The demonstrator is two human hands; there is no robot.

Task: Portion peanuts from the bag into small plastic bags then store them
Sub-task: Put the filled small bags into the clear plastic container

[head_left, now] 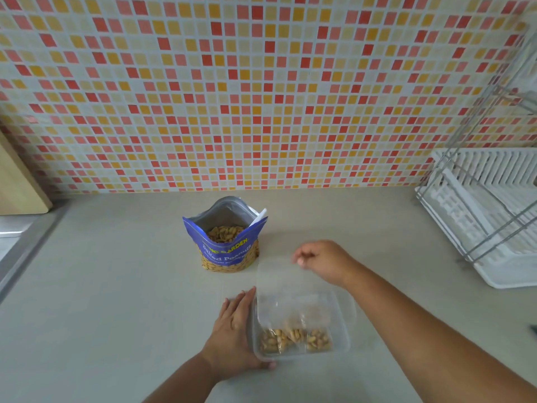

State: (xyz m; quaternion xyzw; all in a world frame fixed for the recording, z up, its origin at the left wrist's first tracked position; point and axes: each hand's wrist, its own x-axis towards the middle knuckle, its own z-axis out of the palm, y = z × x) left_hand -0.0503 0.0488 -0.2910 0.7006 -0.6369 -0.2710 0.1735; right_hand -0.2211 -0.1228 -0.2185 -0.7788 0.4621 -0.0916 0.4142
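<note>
Behind the counter [116, 286], a wall of red, orange and cream mosaic tiles [261, 82] filled the view. A white dish rack [479, 213] stood at the right edge. Near the wall, the blue peanut bag [226, 248] stood upright and open, well filled. Nearer the person sat a clear plastic container [345, 315] holding a small plastic bag [284, 286] that stood tall, with peanuts [293, 338] at its bottom. The left hand [232, 330] pressed straight fingers against the container's left wall. The right hand [322, 260] pinched the small bag's top edge.
</note>
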